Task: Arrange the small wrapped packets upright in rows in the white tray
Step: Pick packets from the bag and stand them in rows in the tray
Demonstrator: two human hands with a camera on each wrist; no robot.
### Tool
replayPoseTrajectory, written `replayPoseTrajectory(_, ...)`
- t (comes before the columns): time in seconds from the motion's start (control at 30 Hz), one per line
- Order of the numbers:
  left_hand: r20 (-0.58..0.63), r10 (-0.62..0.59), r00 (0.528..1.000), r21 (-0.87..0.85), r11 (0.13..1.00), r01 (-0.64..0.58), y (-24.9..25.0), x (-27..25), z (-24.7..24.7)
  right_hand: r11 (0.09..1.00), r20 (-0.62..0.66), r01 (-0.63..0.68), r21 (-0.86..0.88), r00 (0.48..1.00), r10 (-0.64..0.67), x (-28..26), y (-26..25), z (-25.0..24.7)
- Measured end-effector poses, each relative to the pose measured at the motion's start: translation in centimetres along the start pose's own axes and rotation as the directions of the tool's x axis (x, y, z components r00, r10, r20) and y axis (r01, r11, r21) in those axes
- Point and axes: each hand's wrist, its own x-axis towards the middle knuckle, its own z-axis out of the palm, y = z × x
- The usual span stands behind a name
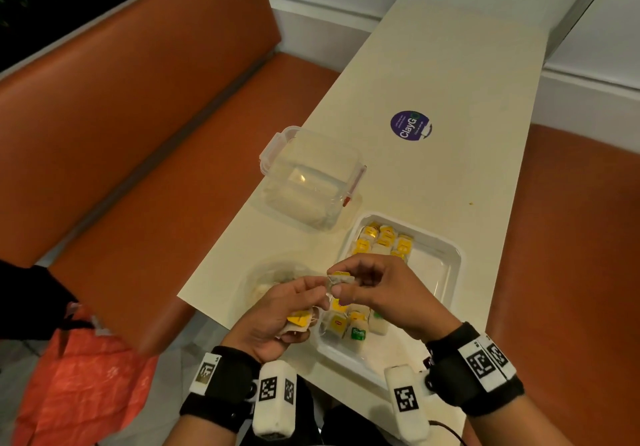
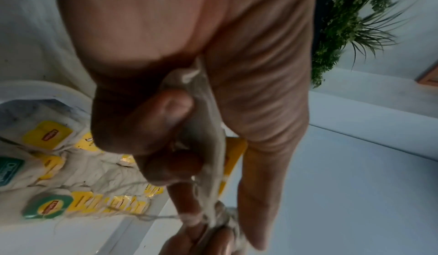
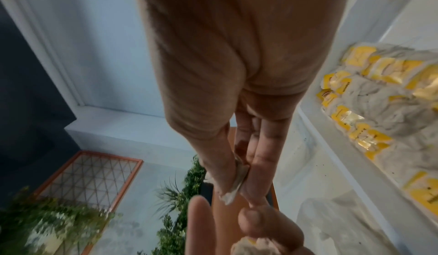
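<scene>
"ClayG" sticker (image 1: 411, 125) on table (image 1: 450, 75)

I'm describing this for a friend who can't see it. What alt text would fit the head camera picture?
Above a white tray partly filled with rows of yellow-tagged packets, the right hand pinches one small packet while the left hand holds a few more. A clear lidded box sits beyond on the cream table.
</scene>
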Motion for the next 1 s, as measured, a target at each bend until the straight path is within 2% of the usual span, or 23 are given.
replayPoseTrajectory(0.1,-0.004,-0.016,1.000,-0.007,1.000,0.016,0.0,-0.1,-0.1,0.993,-0.015,-0.041,0.112,0.999,0.043,-0.6,0.0,-0.8)
replayPoseTrajectory(0.2,-0.033,-0.006,0.999,0.012,1.000,0.007,-0.1,-0.1,0.1,0.991,-0.040,-0.031,0.131,0.999,0.036,-1.2,0.1,-1.4)
replayPoseTrajectory(0.5,-0.047,0.001,0.999,0.077,0.997,0.003,-1.9,0.5,3.3,0.972,-0.055,0.024,-0.235,0.998,-0.038,-2.3,0.8,-1.8)
replayPoseTrajectory(0.63,-0.048,-0.010,0.999,0.054,0.998,0.012,-2.6,0.7,3.5,0.965,-0.070,-0.011,-0.261,0.998,-0.007,-2.9,0.7,-2.0)
replayPoseTrajectory(0.77,-0.020,-0.029,0.999,0.007,1.000,0.029,-2.7,0.6,3.2,0.976,-0.078,-0.047,-0.214,0.997,0.031,-2.9,0.8,-2.2)
replayPoseTrajectory(0.9,0.019,-0.047,0.999,0.001,0.999,0.047,-2.7,0.7,2.7,0.975,-0.085,-0.033,-0.219,0.996,0.015,-2.6,0.4,-1.6)
replayPoseTrajectory(1.0,0.002,-0.055,0.998,-0.003,0.998,0.055,-2.2,0.8,2.6,0.981,-0.070,-0.050,-0.187,0.997,0.037,-2.2,0.2,-1.5)
